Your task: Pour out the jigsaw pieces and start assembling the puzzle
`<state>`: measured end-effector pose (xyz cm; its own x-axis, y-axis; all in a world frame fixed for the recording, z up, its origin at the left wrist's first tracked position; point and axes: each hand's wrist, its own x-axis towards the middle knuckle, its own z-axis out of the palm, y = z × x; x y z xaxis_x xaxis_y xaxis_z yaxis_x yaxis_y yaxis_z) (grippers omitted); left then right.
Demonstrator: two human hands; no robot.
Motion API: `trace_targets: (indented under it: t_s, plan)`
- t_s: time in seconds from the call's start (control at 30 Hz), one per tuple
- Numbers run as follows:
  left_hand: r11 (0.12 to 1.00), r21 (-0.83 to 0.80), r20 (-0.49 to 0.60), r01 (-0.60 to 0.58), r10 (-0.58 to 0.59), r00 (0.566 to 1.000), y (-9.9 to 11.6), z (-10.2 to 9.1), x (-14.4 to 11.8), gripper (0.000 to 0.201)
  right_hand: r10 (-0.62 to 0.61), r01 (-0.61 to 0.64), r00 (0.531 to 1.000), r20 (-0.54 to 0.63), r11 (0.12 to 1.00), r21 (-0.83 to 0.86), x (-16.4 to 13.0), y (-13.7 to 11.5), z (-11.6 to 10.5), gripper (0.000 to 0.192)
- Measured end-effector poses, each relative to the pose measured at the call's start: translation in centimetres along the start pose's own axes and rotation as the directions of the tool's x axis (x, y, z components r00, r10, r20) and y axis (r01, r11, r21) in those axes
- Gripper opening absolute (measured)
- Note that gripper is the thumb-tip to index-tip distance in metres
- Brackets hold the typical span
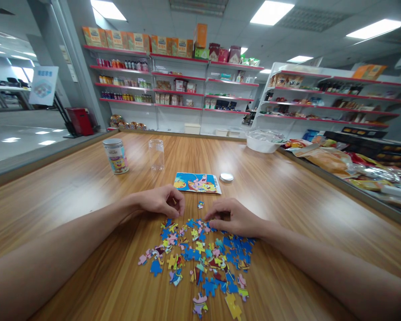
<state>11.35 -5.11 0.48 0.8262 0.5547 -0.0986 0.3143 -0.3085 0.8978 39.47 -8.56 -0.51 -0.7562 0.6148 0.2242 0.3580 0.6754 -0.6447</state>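
Loose jigsaw pieces [199, 246] in blue, yellow and pink lie spread over the wooden table in front of me. My left hand [163, 200] rests at the upper left of the pile, its fingers loosely curled with a gap to the thumb and no piece visible in it. At the upper right, my right hand [232, 217] reaches over the pile, thumb and fingers a little apart, fingertips touching or just above some pieces. Between both hands a single puzzle piece [201, 205] lies apart. Beyond it is a cartoon picture card [198, 183], printed in blue, pink and yellow.
A round metal lid [226, 177] sits right of the card. Further left stand a clear plastic jar [157, 155] and a printed can [116, 157]. A white basin [263, 141] is at the far right, near packaged goods [341, 166]. Stocked shelves [177, 73] line the back.
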Motion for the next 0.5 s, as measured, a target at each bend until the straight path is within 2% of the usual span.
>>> trace_targets:
  t_s: [0.3, 0.5]
  plan:
    - [1.0, 0.019, -0.035, -0.015, 0.016, 0.999, -0.44, 0.77, 0.5, 0.026, -0.036, 0.036, 0.999, 0.0, 0.999, -0.021, -0.02, 0.55, 0.12, 0.02]
    - [0.993, 0.113, 0.028, -0.025, 0.022, 0.999, -0.28, 0.69, 0.58, 0.035, -0.011, 0.011, 1.0, -0.002, 1.0, 0.01, 0.01, 0.54, 0.13, 0.017]
